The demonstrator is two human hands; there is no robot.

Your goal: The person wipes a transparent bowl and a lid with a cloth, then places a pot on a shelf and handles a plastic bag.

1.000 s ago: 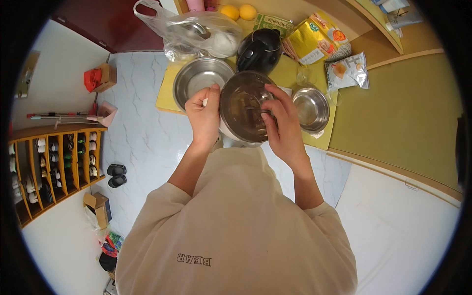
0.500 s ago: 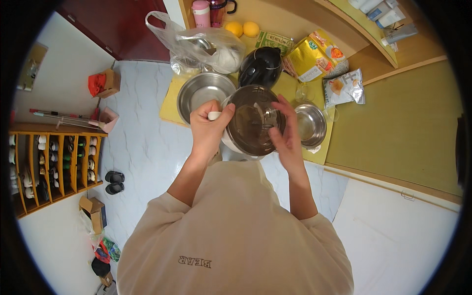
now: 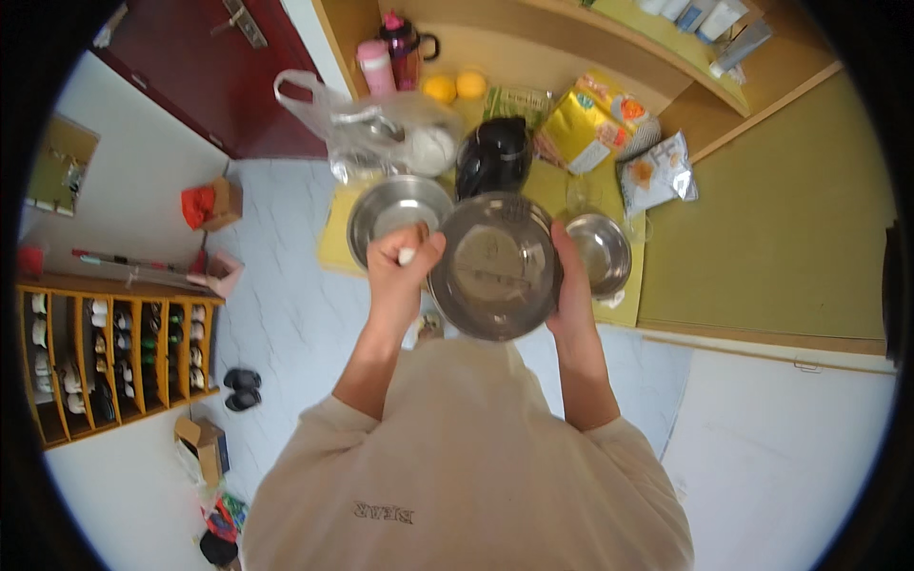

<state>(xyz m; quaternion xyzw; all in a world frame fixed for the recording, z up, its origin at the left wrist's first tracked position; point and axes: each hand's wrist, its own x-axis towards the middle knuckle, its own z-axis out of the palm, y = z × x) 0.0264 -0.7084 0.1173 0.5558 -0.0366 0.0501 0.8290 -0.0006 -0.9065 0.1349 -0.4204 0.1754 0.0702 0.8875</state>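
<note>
In front of my chest a round pot [image 3: 493, 266] with a dark, shiny inside is tilted toward me. My left hand [image 3: 395, 271] is closed around its white handle at the left. Against the pot's right side lies my right hand [image 3: 573, 285], gripping the wall, with some fingers hidden behind it. Just beyond, on a yellow-topped table [image 3: 335, 224], a wide steel basin [image 3: 381, 195] stands to the left and a smaller steel bowl [image 3: 609, 255] to the right. Between them, behind the pot, sits a rounded glossy black object [image 3: 493, 157].
Along the table's back are a plastic bag [image 3: 409, 133], a pink cup [image 3: 376, 68], a dark jug [image 3: 405, 52], two yellow fruits [image 3: 455, 88], a yellow food bag [image 3: 586, 124] and a silver snack bag [image 3: 657, 173]. A shoe rack [image 3: 124, 352] stands at the left.
My right hand has gone from over the pot's opening to its right side and now grips there. The pot has turned so more of its inside faces me. The view has shifted slightly.
</note>
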